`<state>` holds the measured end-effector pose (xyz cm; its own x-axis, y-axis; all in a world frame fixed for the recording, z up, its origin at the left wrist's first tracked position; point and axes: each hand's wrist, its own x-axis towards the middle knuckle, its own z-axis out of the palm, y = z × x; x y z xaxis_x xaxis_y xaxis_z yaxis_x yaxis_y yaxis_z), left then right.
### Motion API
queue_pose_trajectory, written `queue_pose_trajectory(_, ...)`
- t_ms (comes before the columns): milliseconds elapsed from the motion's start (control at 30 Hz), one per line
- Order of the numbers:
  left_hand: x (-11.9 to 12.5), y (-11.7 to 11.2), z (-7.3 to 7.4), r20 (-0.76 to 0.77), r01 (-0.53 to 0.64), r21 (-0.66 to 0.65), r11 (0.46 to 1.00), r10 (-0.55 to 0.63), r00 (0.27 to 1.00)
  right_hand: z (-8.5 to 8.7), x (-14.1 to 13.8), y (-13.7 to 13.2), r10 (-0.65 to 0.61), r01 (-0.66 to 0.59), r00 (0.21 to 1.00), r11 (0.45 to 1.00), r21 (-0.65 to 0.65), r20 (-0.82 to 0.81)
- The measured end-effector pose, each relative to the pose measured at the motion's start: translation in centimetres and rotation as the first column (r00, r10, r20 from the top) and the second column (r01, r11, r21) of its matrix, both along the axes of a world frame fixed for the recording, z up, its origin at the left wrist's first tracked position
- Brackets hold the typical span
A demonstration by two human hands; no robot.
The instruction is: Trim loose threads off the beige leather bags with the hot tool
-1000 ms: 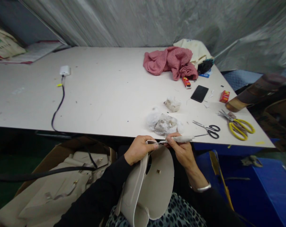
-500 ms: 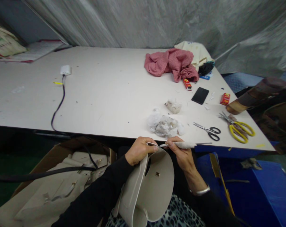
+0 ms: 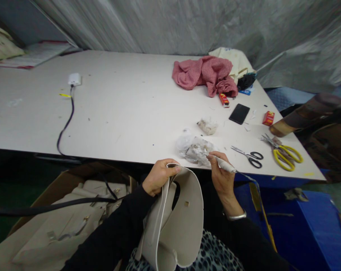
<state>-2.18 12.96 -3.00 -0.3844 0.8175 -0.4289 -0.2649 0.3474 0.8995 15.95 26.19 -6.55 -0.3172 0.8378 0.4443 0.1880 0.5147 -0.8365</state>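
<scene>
My left hand (image 3: 158,176) is closed on the top edge of a cream leather bag piece (image 3: 176,222) that rests in my lap. My right hand (image 3: 223,176) pinches a thin tool with a white-wrapped handle (image 3: 225,165). Its tip points at the crumpled plastic bundle (image 3: 195,149) lying at the near edge of the white table (image 3: 125,109), clear of the leather. A small metal stud (image 3: 187,203) shows on the leather face.
Black-handled scissors (image 3: 251,155) and yellow-handled scissors (image 3: 285,152) lie at the right. Farther back are a black phone (image 3: 239,113), two small red boxes (image 3: 268,118), a pink cloth (image 3: 206,73). A cardboard box of cream bags (image 3: 63,226) stands at lower left; a cable (image 3: 65,124) hangs over the table edge.
My right hand has drawn the tool away from the leather edge and turned its tip up toward the plastic bundle. My left hand keeps its hold on the leather.
</scene>
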Motion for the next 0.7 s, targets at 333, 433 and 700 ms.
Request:
queue_pose_trajectory(333,-1.1,-0.3,-0.3,0.211,-0.032,-0.039,0.999,0.040,0.977,-0.8,-0.2,0.1,-0.008,-0.012,0.994,0.984,0.178,0.111)
queue_pose_trajectory(433,-1.1,-0.3,-0.2,0.212,-0.008,-0.030,1.000,0.014,0.977,0.1,0.1,-0.7,-0.016,0.014,1.000,0.996,0.084,0.026)
queue_pose_trajectory(700,-0.9,-0.1,0.0,0.207,0.085,-0.001,0.996,-0.083,0.975,2.5,-0.2,-2.8,0.328,-0.371,0.928,0.851,-0.373,-0.176)
